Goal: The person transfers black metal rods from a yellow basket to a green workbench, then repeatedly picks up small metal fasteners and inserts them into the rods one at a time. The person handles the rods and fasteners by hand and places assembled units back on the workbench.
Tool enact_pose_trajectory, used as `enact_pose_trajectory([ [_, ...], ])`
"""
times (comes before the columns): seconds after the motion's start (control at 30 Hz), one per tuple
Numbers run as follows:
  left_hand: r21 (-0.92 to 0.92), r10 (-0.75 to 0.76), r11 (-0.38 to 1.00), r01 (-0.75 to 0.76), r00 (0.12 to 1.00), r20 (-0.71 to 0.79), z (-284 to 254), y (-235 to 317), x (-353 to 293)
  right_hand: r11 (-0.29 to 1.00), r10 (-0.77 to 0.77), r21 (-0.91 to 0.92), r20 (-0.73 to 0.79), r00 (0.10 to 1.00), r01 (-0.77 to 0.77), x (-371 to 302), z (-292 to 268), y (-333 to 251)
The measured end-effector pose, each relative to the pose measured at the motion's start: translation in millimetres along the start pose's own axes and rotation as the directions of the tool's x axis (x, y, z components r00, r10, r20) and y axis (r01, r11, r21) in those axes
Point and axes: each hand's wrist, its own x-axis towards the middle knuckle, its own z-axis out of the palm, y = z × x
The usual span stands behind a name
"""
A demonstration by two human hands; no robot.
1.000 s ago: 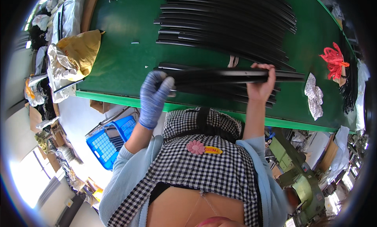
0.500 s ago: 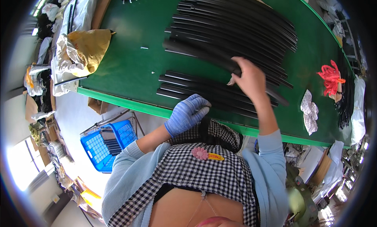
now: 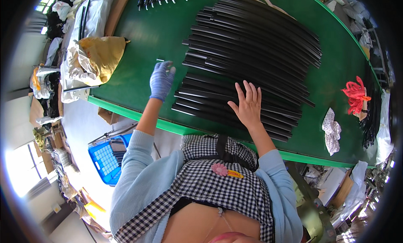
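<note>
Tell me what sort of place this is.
Probably a workshop or small factory: many black rods lie side by side on a green table, the left hand is gloved, and a blue crate stands nearby.

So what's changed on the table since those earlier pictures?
The right hand has let go of the black bars and is spread open over them. The gloved left hand has moved forward and left, near the small metal pin. The red bundle and blue basket stayed put.

- You have strong glare at lower left, where the window (image 3: 26, 169) is blown to white.
- Your green tabletop (image 3: 138, 75) is well lit.
- Thin highlights streak your black rods (image 3: 252, 49).
- Your fisheye view bends straight edges, darkening to black at the rim.
</note>
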Motion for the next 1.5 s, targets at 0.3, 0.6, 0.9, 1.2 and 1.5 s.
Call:
enact_pose_trajectory([
  [0.3, -0.174, -0.075, 0.982, 0.068, 0.997, -0.034, -64.2, 30.7, -65.7, 0.990, 0.138, 0.018, -0.234, 0.962, -0.138, 85.0, 13.7, 34.7],
  [0.6, -0.034, -0.087, 0.996, 0.081, 0.929, -0.359, -191.5, -60.9, -84.7, 0.981, -0.036, -0.164, 0.389, 0.920, 0.108, 153.0, -23.1, 43.9],
  [0.9, 0.373, 0.275, 0.918, -0.136, 0.895, -0.352, -304.0, -176.1, 75.0, 0.783, 0.556, 0.615, -0.620, 0.553, -0.097, 90.6, -221.9, 30.4],
  [1.2, 0.604, 0.016, 0.748, -0.275, 0.917, 0.399, -259.8, -228.9, 216.5, -0.240, 0.945, 0.970, 0.245, 0.218, -0.050, -41.6, -56.4, 19.8],
  [1.5, 0.446, -0.073, 0.893, -0.064, 0.956, 0.283, -223.5, -312.7, 210.5, -0.409, 0.880, 0.624, 0.463, -0.106, -0.666, -110.6, 8.8, 23.3],
])
